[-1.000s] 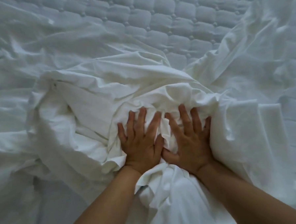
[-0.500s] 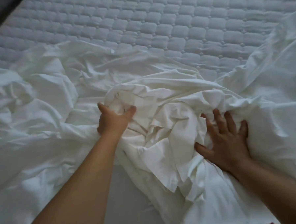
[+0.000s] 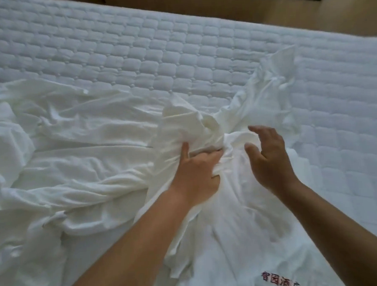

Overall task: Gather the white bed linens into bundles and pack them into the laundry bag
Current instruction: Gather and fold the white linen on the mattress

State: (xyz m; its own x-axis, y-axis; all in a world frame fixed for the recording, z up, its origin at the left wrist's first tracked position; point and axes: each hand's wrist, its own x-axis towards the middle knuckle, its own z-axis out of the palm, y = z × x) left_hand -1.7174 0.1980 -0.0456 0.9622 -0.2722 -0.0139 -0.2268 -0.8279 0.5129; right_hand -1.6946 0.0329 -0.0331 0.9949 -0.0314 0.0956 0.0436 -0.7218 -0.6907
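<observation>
Quilted mattress (image 3: 135, 58): left hand (image 3: 198, 175) grips bunched linens (image 3: 182, 119), right hand (image 3: 267, 158) spread just beside.

left hand (image 3: 198, 175) grips a bunched fold of the white sheet (image 3: 85, 148) on the quilted mattress (image 3: 135, 58); right hand (image 3: 269, 158) hovers just beside it, fingers loosely curved, holding nothing.

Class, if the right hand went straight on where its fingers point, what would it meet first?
Probably the bunched white sheet gripped by the left hand; the right hand points at it, depth unclear.
</observation>
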